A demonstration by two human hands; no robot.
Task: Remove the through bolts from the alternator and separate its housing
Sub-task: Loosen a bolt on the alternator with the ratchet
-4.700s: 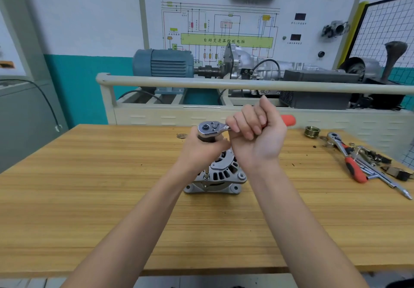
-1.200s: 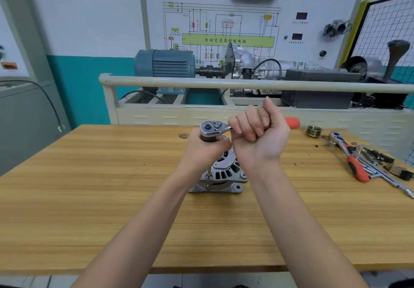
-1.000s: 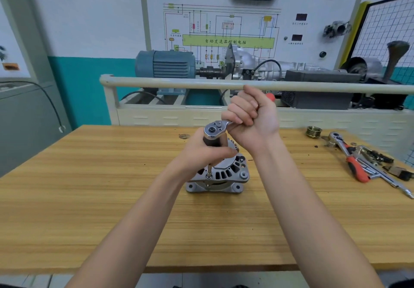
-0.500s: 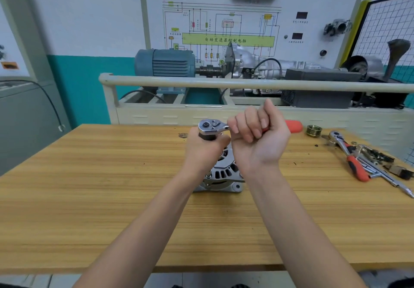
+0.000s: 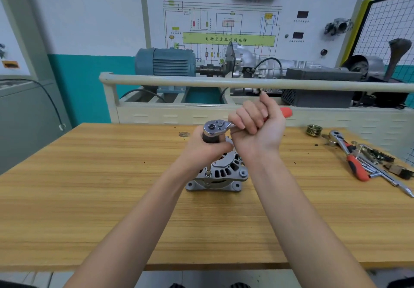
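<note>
Here the right hand (image 5: 257, 131) has its grip clenched round the red handle of the ratchet wrench (image 5: 220, 127), fingers curled over the shank just behind the chrome head, the red end (image 5: 286, 112) poking out past the knuckles; the left hand (image 5: 207, 151) wraps the dark socket and extension under that head, holding the drive upright; below the left palm a thin chrome extension (image 5: 208, 172) runs down to the rim of the alternator (image 5: 220, 175), where its tip sits on what looks like a through bolt at the near left edge, though the bolt head itself is hidden; the alternator stands on its mounting ears in the middle of the wooden tabletop (image 5: 89, 198), housing halves joined. The step in hand looks like loosening a through bolt; the housing is not yet parted. The next move calls for swinging the handle while the left hand keeps the extension square on the bolt, since a tilted socket could slip off. Well apart to the right lie a second ratchet (image 5: 349, 153) with a red handle, loose small parts, and a grooved pulley (image 5: 314, 129).
</note>
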